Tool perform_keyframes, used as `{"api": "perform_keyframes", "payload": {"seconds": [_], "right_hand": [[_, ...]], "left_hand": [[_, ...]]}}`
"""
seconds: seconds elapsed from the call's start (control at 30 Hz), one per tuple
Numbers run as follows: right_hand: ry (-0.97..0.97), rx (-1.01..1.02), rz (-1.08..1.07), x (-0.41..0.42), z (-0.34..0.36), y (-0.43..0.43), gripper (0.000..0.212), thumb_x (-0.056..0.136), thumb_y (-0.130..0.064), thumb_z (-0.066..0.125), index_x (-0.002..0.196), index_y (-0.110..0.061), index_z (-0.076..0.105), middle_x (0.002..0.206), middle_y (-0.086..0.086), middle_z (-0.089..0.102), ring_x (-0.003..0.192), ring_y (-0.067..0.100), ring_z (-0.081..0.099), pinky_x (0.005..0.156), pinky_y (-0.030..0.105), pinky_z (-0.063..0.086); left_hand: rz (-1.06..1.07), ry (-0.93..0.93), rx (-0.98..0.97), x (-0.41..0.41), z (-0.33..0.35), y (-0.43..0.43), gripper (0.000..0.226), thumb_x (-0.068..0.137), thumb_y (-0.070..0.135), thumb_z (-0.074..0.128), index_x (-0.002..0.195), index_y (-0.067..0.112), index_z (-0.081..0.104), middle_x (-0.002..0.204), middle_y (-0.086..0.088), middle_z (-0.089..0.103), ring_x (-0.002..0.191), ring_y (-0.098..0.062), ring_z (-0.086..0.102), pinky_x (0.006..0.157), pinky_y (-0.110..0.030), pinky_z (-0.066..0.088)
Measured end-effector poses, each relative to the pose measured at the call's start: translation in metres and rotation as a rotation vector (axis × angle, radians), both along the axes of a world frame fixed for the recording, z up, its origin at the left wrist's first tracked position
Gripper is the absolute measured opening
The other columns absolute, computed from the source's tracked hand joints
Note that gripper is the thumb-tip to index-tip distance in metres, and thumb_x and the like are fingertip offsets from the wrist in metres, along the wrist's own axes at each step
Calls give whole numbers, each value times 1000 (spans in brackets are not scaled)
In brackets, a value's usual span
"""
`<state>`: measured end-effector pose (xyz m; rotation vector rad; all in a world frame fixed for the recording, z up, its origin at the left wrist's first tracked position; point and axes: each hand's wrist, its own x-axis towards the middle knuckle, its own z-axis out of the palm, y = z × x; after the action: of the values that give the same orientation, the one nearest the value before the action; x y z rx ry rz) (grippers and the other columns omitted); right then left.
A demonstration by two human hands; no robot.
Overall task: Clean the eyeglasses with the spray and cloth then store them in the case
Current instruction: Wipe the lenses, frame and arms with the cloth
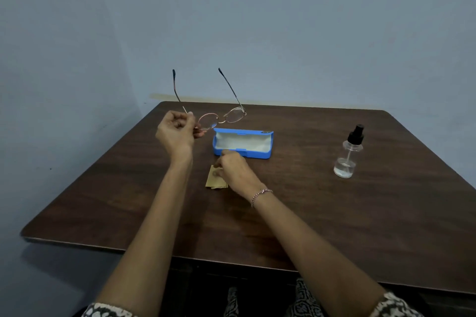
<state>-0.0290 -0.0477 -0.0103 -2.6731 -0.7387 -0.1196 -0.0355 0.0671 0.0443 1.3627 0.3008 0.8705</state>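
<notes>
Where I sit: at a dark wood table point(334, 226), blue wall point(257, 20) behind it, both my forearms out over the top.
Left hand point(177, 131): raised off the table, fingers curled, thumb & fingertips pinching the glasses at the outer end of the frame by one hinge. Firm grasp, nothing else in it.
Glasses point(221, 117): in the air, thin metal frame w/ roundish lenses. Both arms are unfolded & point up and away from me, dark tips at the top. They sit just behind & left of the case, not touching it.
Right hand point(235, 171): low, by the near edge of the case, fingers curled down onto the cloth. Can't tell if I've got it pinched or am only touching it, since my hand hides the contact.
Cloth point(215, 177): small, tan-yellow, flat on the table, just in front of the case. Its far part is under my right hand.
Case point(243, 143): blue, open, pale lining showing, lying mid-table w/ nothing in it.
Spray bottle point(347, 154): clear w/ black pump top, upright, a little liquid in the bottom. It stands well to the right of the case, apart from both hands.
Bracelet point(261, 194): thin chain on my right wrist.
Sleeves point(394, 306): patterned black & white, at the bottom edge.
</notes>
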Motion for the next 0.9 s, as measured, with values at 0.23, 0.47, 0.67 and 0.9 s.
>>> {"api": "perform_keyframes", "payload": {"seconds": [0.23,0.47,0.67,0.9], "right_hand": [[54,-59,60,2,0,-2,39,83,-27,68,111,1,62,114,10,57,101,22,56,88,33,49],[49,46,75,8,-10,-17,25,86,-27,66,103,-8,68,101,4,65,87,13,59,76,28,49],[436,739,72,6,14,-77,3,90,-13,61,92,-11,62,67,-9,62,56,-5,56,56,11,43],[543,1178,117,10,27,-136,22,77,-8,68,98,-14,68,82,-2,72,73,7,66,65,19,55]], "left_hand": [[14,7,-3,4,-7,-2,16,86,5,64,73,9,55,60,-12,60,43,-9,62,41,-22,50],[12,-10,16,8,-17,-18,7,86,5,63,82,1,58,58,-10,59,43,-7,61,41,-22,51],[-22,-73,56,18,-26,-43,11,86,6,63,78,1,57,59,-16,59,41,-11,60,40,-22,48],[-44,-113,201,31,-40,-83,16,87,7,62,74,7,54,59,-23,58,45,-21,60,43,-25,50]]}}
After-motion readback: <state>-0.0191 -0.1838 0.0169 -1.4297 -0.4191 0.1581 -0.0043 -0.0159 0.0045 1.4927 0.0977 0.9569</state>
